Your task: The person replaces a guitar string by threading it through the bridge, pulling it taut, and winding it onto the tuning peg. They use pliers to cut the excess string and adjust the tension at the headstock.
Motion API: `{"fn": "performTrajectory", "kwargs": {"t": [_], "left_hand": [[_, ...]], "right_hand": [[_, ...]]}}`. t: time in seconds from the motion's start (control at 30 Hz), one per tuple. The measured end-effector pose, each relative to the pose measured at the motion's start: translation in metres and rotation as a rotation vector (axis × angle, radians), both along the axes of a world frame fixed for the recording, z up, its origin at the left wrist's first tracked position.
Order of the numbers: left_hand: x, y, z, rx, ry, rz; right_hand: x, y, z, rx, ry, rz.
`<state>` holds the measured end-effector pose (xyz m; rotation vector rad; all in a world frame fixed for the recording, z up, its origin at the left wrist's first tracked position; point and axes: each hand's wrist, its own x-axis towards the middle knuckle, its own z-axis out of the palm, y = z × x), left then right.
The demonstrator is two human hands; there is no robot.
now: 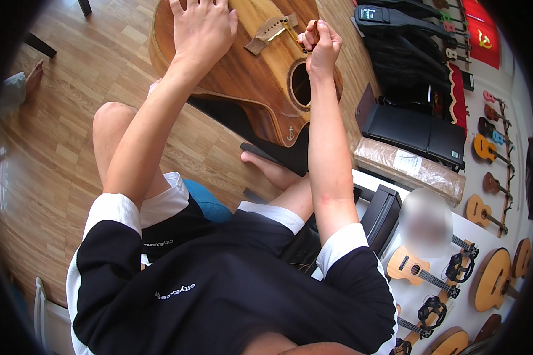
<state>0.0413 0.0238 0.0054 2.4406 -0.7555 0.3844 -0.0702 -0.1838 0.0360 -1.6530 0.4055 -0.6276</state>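
Observation:
A brown wooden acoustic guitar body (243, 77) lies face up in front of me. My left hand (202, 32) rests on its top with the fingers spread and stretched out, pointing away from me. Over the soundboard, near the round sound hole (300, 83), my right hand (323, 48) is closed in a pinch. Whatever it holds is too small and hidden to name. Between that hand and the wooden bridge (270, 34), a thin yellowish strip (292, 34) shows at a slant. A small anchor mark (290, 133) sits on the lower part of the top.
A black surface (225, 118) lies under the guitar. On the right are black cases (391, 21), a wrapped long package (408, 168) and a wall with several hanging ukuleles (410, 266) and guitars. Another person's bare foot (34, 78) is at the left, on the wooden floor (59, 142).

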Motion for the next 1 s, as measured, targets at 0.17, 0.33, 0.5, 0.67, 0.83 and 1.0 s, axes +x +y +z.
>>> {"fn": "performTrajectory", "kwargs": {"t": [0.17,0.33,0.5,0.67,0.83,1.0], "left_hand": [[-0.001,0.000,0.002,0.000,0.003,-0.002],[-0.001,0.001,0.003,-0.005,0.001,-0.003],[-0.001,0.002,0.003,-0.003,-0.013,-0.001],[-0.001,0.001,0.003,-0.002,0.006,-0.001],[-0.001,0.000,0.004,0.003,0.009,-0.002],[-0.001,-0.001,0.003,0.013,0.008,0.006]], "right_hand": [[-0.004,0.000,-0.008,0.014,-0.065,-0.019],[-0.005,0.003,-0.012,0.075,-0.154,-0.057],[-0.007,-0.001,-0.011,0.074,-0.122,-0.056],[-0.008,-0.003,-0.015,0.098,-0.144,-0.058],[-0.011,-0.002,-0.015,0.124,-0.145,-0.050],[-0.022,0.000,-0.012,0.114,-0.116,-0.024]]}}
